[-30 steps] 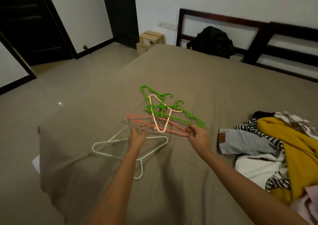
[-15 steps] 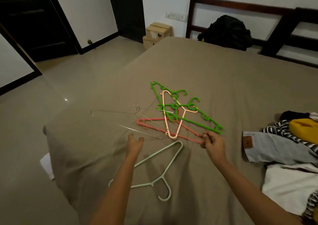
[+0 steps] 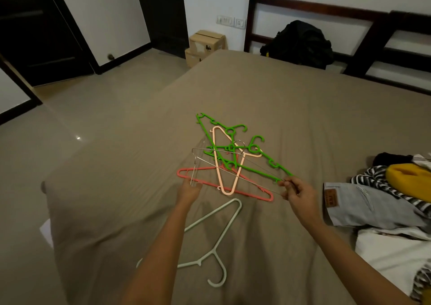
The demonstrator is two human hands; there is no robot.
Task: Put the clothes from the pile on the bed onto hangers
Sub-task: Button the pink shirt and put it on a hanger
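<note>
**Both hands on a wire hanger above the hanger heap**

The view looks down from the head onto a bed [image 3: 130,188] covered by a brown sheet. A loose heap of hangers lies on the sheet at about mid-width, towards the near edge. It consists of green hangers [image 3: 274,164], a peach hanger [image 3: 218,164] crossing over them, and a coral hanger [image 3: 247,194] lying flat beneath.

A thin wire hanger [image 3: 217,151] spans this heap, raised slightly above it. The right hand [image 3: 297,194] pinches its right corner between thumb and fingers. The left hand [image 3: 189,189], seen from the back, has its fingertips closed on the wire at the left end. The exact grip is partly hidden by the hand itself.

A pale hanger [image 3: 211,254] lies apart from the heap. It is nearer the near edge and between the two forearms, with its hook pointing towards the viewer.

The pile of clothes [image 3: 396,223] sits on the sheet at the right edge of the bed, well apart from the hangers. It includes light jeans [image 3: 359,199], a striped garment [image 3: 370,180], a yellow garment [image 3: 410,176] and a white garment [image 3: 394,253]. None of the garments is on a hanger.

At the head end, a black backpack [image 3: 300,41] rests against the dark headboard [image 3: 314,7]. Cardboard boxes [image 3: 206,44] stand on the floor beside the far left corner of the bed.
</note>
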